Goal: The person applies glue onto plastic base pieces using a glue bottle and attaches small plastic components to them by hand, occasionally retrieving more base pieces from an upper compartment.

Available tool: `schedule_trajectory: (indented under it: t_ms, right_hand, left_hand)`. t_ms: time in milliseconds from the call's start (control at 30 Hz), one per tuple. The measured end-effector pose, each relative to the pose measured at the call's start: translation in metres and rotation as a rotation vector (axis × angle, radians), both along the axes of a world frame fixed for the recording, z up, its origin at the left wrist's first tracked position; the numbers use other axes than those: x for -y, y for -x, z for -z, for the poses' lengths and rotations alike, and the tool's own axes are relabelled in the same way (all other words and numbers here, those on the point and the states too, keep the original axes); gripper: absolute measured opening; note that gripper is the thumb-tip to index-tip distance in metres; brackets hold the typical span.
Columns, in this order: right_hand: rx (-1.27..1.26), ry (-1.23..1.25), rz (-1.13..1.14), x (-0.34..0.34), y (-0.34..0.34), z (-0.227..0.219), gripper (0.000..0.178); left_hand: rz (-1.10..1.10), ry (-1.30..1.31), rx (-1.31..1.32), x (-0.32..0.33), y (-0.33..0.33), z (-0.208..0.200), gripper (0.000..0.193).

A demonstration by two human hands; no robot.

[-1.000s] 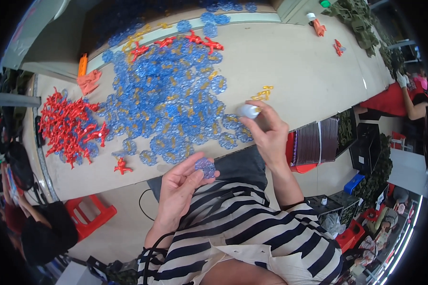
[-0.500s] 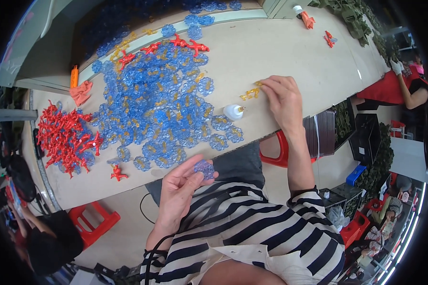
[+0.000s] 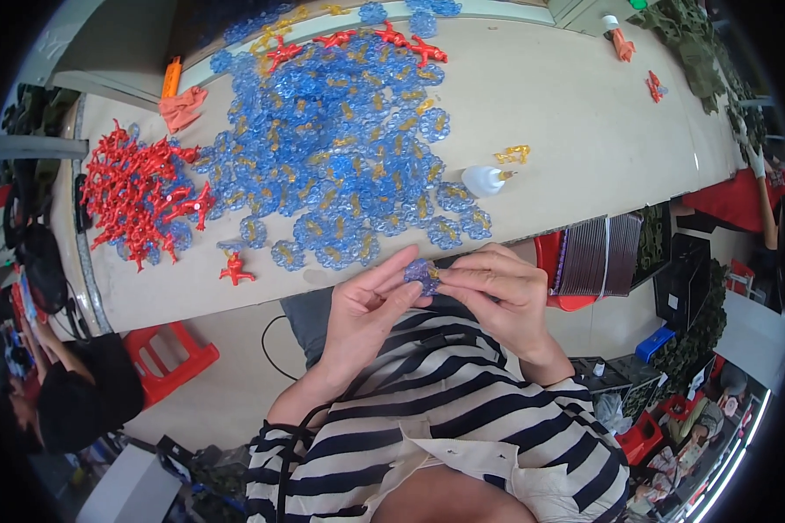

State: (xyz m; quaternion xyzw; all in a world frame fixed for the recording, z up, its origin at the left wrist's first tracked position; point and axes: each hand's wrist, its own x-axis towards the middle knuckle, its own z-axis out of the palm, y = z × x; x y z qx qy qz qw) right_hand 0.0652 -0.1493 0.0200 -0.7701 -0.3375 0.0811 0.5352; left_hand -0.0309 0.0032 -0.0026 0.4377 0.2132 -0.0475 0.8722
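Note:
In front of my chest, off the table's near edge, my left hand (image 3: pixel 371 305) grips a translucent blue-purple scalloped plastic piece (image 3: pixel 419 274) between thumb and fingers. My right hand (image 3: pixel 500 292) meets it from the other side, pinching a small yellow plastic piece (image 3: pixel 434 274) against it; the fingertips partly hide both. On the table beyond stands a white squeeze bottle (image 3: pixel 484 180) with a yellowish tip. Just behind the bottle lie several loose yellow pieces (image 3: pixel 513 154). A wide heap of blue scalloped pieces (image 3: pixel 323 148), many with yellow bits on them, spreads to the left.
Red plastic figures (image 3: pixel 139 192) are piled at the table's left end, with one red figure (image 3: pixel 235 268) apart near the edge. An orange cloth (image 3: pixel 181 108) lies by an orange tube (image 3: pixel 173 77). Red stools (image 3: pixel 173 362) stand below; another person (image 3: pixel 741 192) works at far right.
My right hand has come from the loose yellow pieces down and left to my left hand, bringing a yellow piece to the blue-purple one. The whole view has shifted somewhat.

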Motion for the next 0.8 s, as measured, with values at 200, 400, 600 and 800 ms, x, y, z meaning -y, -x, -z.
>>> schedule_trajectory:
  t_ms: [200,400,600,800]
  right_hand:
    - [0.038,-0.019,-0.058,-0.007,0.003,0.005,0.025]
    - [0.096,0.047,-0.055,-0.009,0.006,0.004,0.03]
    - [0.191,0.06,-0.05,-0.009,0.007,0.006,0.032]
    - [0.186,0.048,-0.071,-0.007,0.003,0.013,0.032]
  left_hand:
    - [-0.037,-0.027,0.029,0.002,0.001,-0.001,0.039]
    - [-0.025,-0.184,0.04,0.002,0.0,-0.003,0.036]
    - [-0.012,-0.355,0.041,0.005,0.0,0.002,0.035]
    - [-0.008,-0.632,0.098,0.007,-0.003,0.003,0.032]
